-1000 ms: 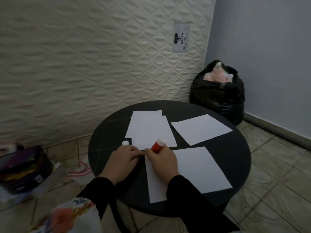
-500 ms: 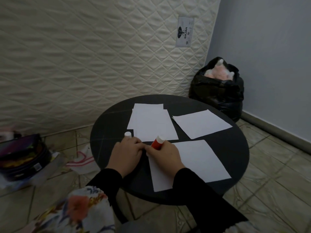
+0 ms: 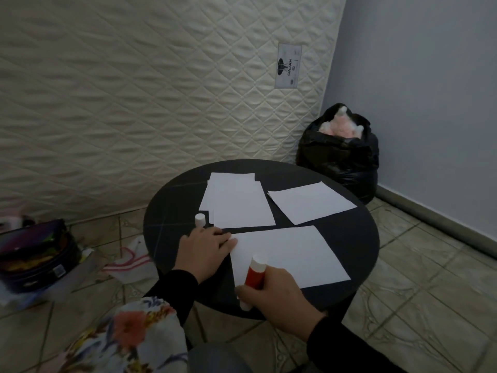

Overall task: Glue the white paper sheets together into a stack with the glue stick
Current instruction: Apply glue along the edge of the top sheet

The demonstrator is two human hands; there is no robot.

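Observation:
On the round black table (image 3: 357,238) lie white paper sheets: a near sheet (image 3: 293,254), a far-right sheet (image 3: 312,201) and a small overlapping pile (image 3: 236,203) at the back. My right hand (image 3: 279,300) grips a red glue stick (image 3: 254,275) with white ends, its lower end pressed at the near sheet's left bottom corner. My left hand (image 3: 204,251) lies flat on the table, fingertips holding down the near sheet's left edge. A white cap (image 3: 200,219) stands upright just beyond my left hand.
A quilted mattress (image 3: 161,90) leans against the wall behind the table. A full black rubbish bag (image 3: 338,154) sits in the right corner. On the tiled floor at left are a dark round tin (image 3: 35,254) and a white cloth bag (image 3: 129,261).
My right hand has slid the glue stick from the near sheet's top left corner down toward its bottom left corner. My left hand stays on the sheet's edge. The camera view shifted.

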